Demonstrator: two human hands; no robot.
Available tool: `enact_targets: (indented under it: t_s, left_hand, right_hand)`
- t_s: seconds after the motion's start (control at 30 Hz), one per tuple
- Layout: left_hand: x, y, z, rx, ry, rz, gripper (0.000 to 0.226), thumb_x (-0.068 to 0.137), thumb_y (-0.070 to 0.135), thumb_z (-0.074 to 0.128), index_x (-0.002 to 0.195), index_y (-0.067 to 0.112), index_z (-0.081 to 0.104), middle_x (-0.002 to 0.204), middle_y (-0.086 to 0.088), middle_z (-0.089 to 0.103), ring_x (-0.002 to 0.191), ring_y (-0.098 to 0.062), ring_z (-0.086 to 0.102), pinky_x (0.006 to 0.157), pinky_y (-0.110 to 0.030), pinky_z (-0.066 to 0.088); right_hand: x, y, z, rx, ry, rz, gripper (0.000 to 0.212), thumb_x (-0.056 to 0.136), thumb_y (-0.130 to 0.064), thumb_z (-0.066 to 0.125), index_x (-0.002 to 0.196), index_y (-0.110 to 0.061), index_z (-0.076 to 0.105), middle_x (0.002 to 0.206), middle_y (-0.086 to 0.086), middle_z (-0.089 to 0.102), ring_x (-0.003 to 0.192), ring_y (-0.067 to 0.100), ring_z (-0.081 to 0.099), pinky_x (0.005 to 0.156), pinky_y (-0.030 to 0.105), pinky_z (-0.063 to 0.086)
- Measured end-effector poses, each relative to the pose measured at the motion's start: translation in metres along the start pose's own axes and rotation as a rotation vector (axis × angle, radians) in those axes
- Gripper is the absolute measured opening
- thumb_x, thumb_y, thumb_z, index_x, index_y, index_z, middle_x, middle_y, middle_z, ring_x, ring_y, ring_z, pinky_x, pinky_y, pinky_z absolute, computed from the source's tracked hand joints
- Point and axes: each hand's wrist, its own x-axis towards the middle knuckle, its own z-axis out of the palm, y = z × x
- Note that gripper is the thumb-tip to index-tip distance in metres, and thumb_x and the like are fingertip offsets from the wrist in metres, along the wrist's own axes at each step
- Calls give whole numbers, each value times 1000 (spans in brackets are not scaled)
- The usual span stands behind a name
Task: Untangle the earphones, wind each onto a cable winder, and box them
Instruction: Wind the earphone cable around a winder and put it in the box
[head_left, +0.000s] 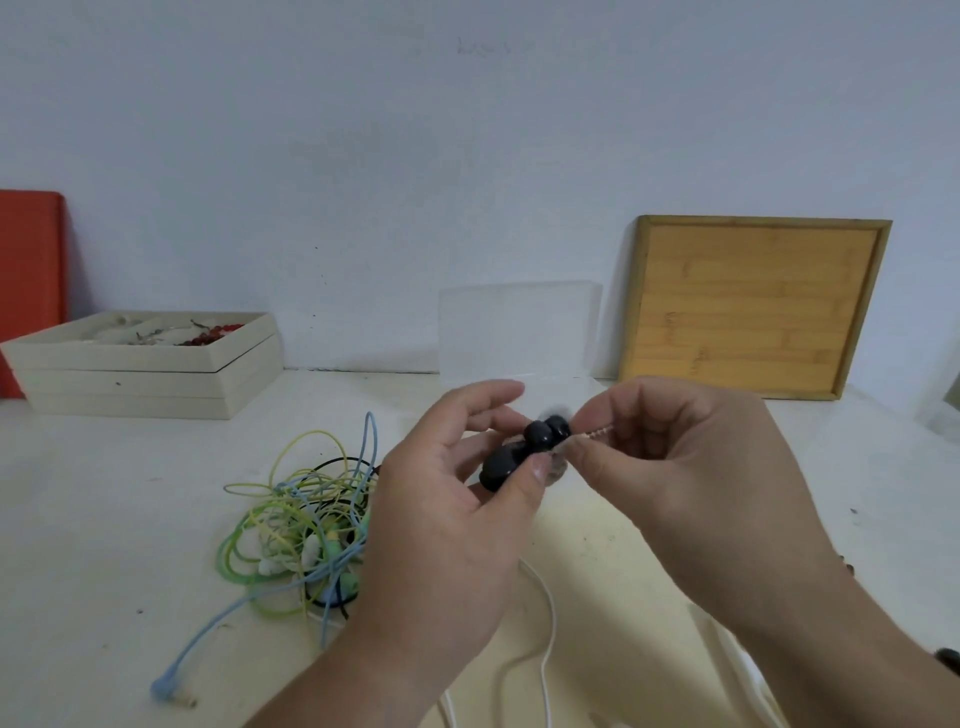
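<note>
Left hand grips the black earphones between thumb and curled fingers, raised off the counter, likely so the cord hangs free; right hand pinches in at the bud end, fingertips touching, what it nips is blurred; white cable trails under both hands; tangle of green, blue and yellow earphones lies just outside the left hand, still to sort; clear box stands open beyond the hands, probably waiting for wound sets
</note>
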Motion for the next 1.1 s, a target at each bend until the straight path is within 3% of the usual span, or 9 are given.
enact_targets:
  t_s: [0.1, 0.23, 0.37, 0.53, 0.67, 0.73, 0.8, 0.93, 1.1]
  left_hand:
    - [0, 0, -1, 94, -13, 80, 20, 77, 14, 72, 92, 27, 72, 94, 0, 76, 94, -22, 73, 81, -28, 58]
    - [0, -2, -1, 98, 32, 66, 15, 75, 16, 73, 87, 24, 69, 88, -1, 76, 90, -23, 74, 84, -45, 58]
    - [1, -2, -1, 183, 68, 114, 17, 74, 13, 74, 84, 26, 69, 87, 5, 73, 90, -21, 72, 79, -41, 60]
    - [-1, -6, 2, 276, 54, 197, 20, 74, 13, 75, 79, 29, 63, 84, 7, 69, 77, -20, 68, 68, -43, 57]
    - [-4, -7, 5, 192, 53, 174, 22, 73, 9, 75, 76, 23, 58, 86, 5, 71, 86, -24, 72, 71, -44, 60]
    - [-4, -6, 5, 151, 73, 177, 25, 72, 5, 74, 74, 22, 56, 88, 7, 71, 92, -20, 73, 71, -32, 60]
    - [-3, -7, 4, 154, 89, 197, 25, 71, 3, 74, 73, 22, 57, 91, 7, 71, 96, -18, 72, 71, -24, 58]
    - [-2, -7, 3, 148, 78, 218, 28, 70, -5, 78, 74, 14, 58, 96, -1, 68, 96, -27, 72, 75, -32, 61]
    - [-2, 8, 2, -205, 56, -43, 13, 74, 10, 69, 83, 2, 62, 88, -9, 75, 85, -21, 75, 69, -27, 58]
  right_hand:
    - [0, 3, 0, -48, -12, -75, 16, 79, -9, 76, 73, -22, 73, 61, -4, 69, 55, 14, 62, 53, 26, 50]
    - [0, 6, 0, -129, -29, -182, 19, 83, -9, 75, 80, -28, 73, 68, -11, 71, 67, 13, 69, 62, 24, 55]
    - [-1, 7, 0, -155, -49, -236, 21, 83, -6, 77, 80, -27, 76, 72, -14, 72, 71, 10, 69, 63, 17, 52]
    - [1, 10, 1, -204, -110, -276, 25, 83, -9, 78, 84, -33, 80, 77, -8, 70, 76, 15, 66, 63, 21, 49]
    - [4, 13, 0, -146, -114, -145, 17, 76, -35, 77, 89, -45, 77, 79, -9, 62, 73, 12, 55, 62, 20, 43]
    - [6, 16, -2, -203, -105, -77, 33, 67, -58, 69, 98, -46, 74, 86, -12, 63, 82, 7, 58, 69, 16, 46]
    - [7, 18, -2, -200, -137, 21, 47, 65, -65, 62, 106, -42, 67, 88, -11, 67, 86, 3, 65, 72, 17, 50]
    - [4, 15, 7, 121, -294, 142, 14, 93, -31, 60, 103, -25, 69, 84, 4, 76, 74, 21, 74, 69, 38, 62]
    - [7, 17, 3, 158, -283, 53, 13, 92, -16, 66, 102, -21, 73, 77, 8, 72, 67, 22, 70, 66, 35, 60]
